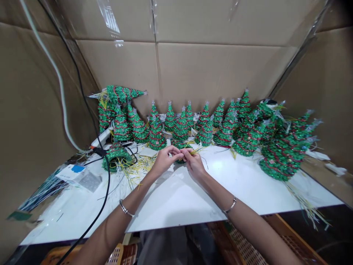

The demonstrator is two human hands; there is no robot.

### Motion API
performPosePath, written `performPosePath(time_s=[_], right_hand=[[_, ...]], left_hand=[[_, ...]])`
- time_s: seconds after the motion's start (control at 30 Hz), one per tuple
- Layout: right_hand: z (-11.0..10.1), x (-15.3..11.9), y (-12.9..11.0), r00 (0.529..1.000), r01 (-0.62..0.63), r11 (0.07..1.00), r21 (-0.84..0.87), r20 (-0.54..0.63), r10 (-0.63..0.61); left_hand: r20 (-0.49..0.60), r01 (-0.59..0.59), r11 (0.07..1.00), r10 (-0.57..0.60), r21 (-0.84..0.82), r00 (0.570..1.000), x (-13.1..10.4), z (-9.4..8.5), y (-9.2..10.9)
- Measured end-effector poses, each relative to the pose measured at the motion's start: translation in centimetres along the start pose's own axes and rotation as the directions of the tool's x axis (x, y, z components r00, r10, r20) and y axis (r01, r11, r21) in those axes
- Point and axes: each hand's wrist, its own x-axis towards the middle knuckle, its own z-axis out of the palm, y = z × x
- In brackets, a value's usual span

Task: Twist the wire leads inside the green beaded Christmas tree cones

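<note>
Well, hands (167, 161) (194, 162) (both pinched) meet, right holding strands (196, 151).

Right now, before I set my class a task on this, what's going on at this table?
A person works with both bare hands at a white table. The left hand and right hand meet fingertip to fingertip over a mostly hidden green tinsel piece, with thin yellow strands by the right fingers; their exact grip is unclear. Small tinsel trees line the back, and a hollow-based tree lies at the left beside loose wires.
</note>
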Motion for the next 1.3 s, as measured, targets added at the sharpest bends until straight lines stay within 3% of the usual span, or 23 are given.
performPosePath(time_s=[0.1, 0.2, 0.47, 0.6, 0.83, 1.13, 1.3], right_hand=[[-0.1, -0.2, -0.3, 0.998, 0.05, 0.987, -0.154, 0.041, -0.045], [-0.1, -0.5, -0.6, 0.988, 0.13, 0.95, -0.285, 0.116, -0.101], [-0.1, -0.9, -0.4, 0.979, 0.192, 0.882, -0.43, 0.144, -0.143], [-0.1, -0.9, -0.2, 0.984, 0.165, 0.889, -0.428, 0.14, -0.115], [-0.1, -1.0, -0.7, 0.979, 0.2, 0.887, -0.416, 0.125, -0.162], [0.0, -1.1, -0.6, 0.975, 0.216, 0.884, -0.414, 0.138, -0.174], [0.1, -1.2, -0.7, 0.979, 0.198, 0.893, -0.405, 0.128, -0.16]], left_hand=[[-0.076, 0.001, 1.0, -0.002, -0.013, 0.997, 0.1, -0.1, -0.5], [-0.055, 0.023, 1.0, -0.023, 0.01, 0.998, 0.1, -0.3, -0.6], [-0.163, 0.092, 0.995, -0.096, -0.03, 0.982, 0.1, -0.5, -0.2], [-0.219, 0.095, 0.991, -0.112, -0.09, 0.969, 0.1, -0.4, -0.5], [-0.122, 0.066, 0.996, -0.073, -0.061, 0.99, 0.1, -0.3, -0.9], [-0.131, 0.085, 0.991, -0.099, -0.107, 0.986, 0.1, 0.0, -1.3], [-0.145, 0.084, 0.995, -0.09, -0.048, 0.985, -0.1, -0.1, -1.0]])
